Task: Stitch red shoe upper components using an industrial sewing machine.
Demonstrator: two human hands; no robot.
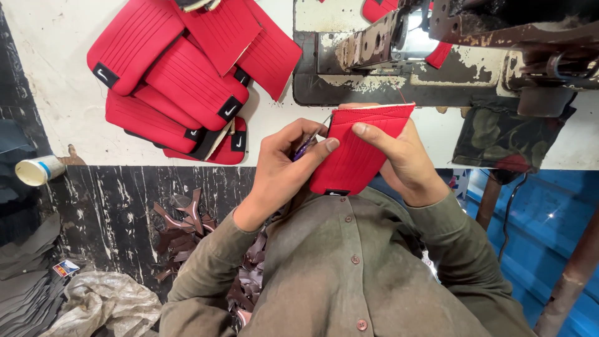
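Worn white desk (56,93) fills the top of view, with a chipped old sewing machine (437,43) at its far right. Below the desk edge: dark floor, leather scraps (187,231), grey sheets at far left, a crumpled plastic bag (100,306).

Pile of finished red pads (181,81) lies well left of my hands, ribbed, each with a small black tab bearing a white mark near one end.

I hold one red pad (359,153) between both hands, just below the machine. Its long axis runs from the machine toward my chest; the black tab (337,193) sits at the near end.

Right hand (405,159) is clenched on the pad's right edge, forefinger laid across its face. Left hand (287,165) touches the left edge and grips a small purple-handled tool (307,147), looks like snips, tip up near the pad's top left corner. Left hand is nearer that corner.

Paper cup (37,170), white with blue band, lies tipped at the desk's left edge.
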